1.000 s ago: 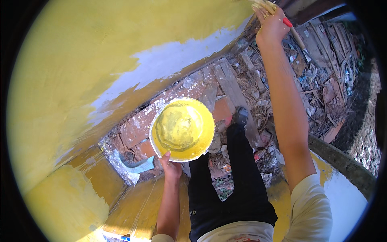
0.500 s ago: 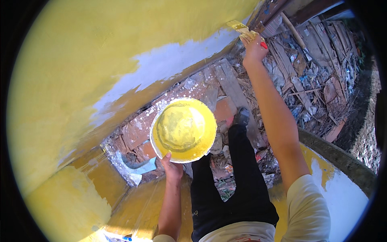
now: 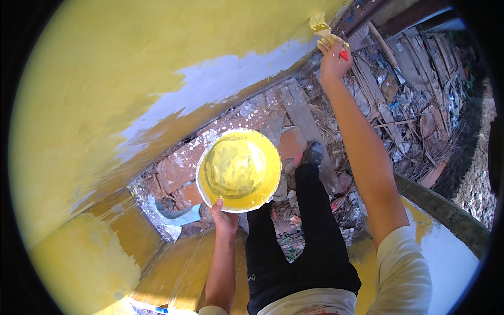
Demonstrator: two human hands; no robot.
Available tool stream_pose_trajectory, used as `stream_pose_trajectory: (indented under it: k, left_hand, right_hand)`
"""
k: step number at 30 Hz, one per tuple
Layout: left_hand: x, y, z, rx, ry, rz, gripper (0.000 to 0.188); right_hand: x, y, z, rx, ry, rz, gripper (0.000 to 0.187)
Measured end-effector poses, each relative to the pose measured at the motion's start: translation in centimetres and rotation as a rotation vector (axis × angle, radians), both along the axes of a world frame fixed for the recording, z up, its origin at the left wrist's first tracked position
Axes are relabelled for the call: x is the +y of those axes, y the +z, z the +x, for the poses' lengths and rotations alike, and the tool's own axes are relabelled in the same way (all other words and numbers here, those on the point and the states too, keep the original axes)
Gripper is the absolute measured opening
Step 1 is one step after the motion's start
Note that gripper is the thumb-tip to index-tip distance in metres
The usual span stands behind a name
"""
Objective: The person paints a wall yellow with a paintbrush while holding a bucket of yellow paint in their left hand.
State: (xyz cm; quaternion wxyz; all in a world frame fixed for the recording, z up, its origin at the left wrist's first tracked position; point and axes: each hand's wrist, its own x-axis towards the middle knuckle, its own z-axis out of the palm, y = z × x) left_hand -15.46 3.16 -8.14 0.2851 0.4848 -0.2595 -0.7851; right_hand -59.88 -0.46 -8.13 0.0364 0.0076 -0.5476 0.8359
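My right hand is closed round the handle of a paintbrush, whose yellow-coated bristles lie against the wall near its far right edge. A red tip of the handle sticks out beside the hand. My left hand grips the near rim of a white bucket, thumb over the edge. Yellow paint coats the bucket's inside. Most of the wall is yellow, with a ragged pale patch low along its bottom.
Boards, bricks and rubbish litter the ground, with a wooden plank near my shoe. A bent light-blue piece lies in the left corner. A concrete ledge runs along the right. Part-painted yellow wall stands close on the near side.
My right hand has moved slightly right, and the brush bristles have swept up and right along the wall. The pale patch's far right end is smaller. The bucket has barely shifted.
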Motion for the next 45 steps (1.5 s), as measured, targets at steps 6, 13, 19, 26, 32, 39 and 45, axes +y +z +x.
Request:
stream_pose_trajectory:
  k: [6,13,19,26,32,39,45]
  left_hand:
    - [0.1,-0.1,-0.7,0.0,0.015,0.002,0.065]
    - [0.3,-1.0,-0.1,0.004,-0.027,-0.016,0.064]
    - [0.1,-0.9,-0.3,0.033,-0.019,-0.005,0.063]
    - [0.4,-1.1,0.6,0.003,-0.014,-0.026,0.063]
    - [0.5,-0.5,0.1,0.011,-0.019,-0.028,0.063]
    - [0.6,-0.5,-0.4,0.025,0.009,-0.004,0.065]
    - [0.5,-0.3,1.6,-0.029,-0.002,-0.036,0.068]
  right_hand:
    - [-0.1,4.8,-2.5,-0.005,0.01,0.261,0.024]
    - [0.5,11.3,-1.5,0.374,-0.033,-0.241,0.027]
    - [0.1,1.0,0.9,-0.119,0.056,-0.07,0.026]
    - [0.8,8.1,-1.9,-0.12,0.091,0.008,0.029]
    - [0.9,14.6,-1.7,0.324,0.022,-0.377,0.035]
    - [1.2,-2.6,-0.6,-0.496,0.094,-0.198,0.034]
    - [1.5,0.7,0.3,-0.441,0.234,-0.047,0.033]
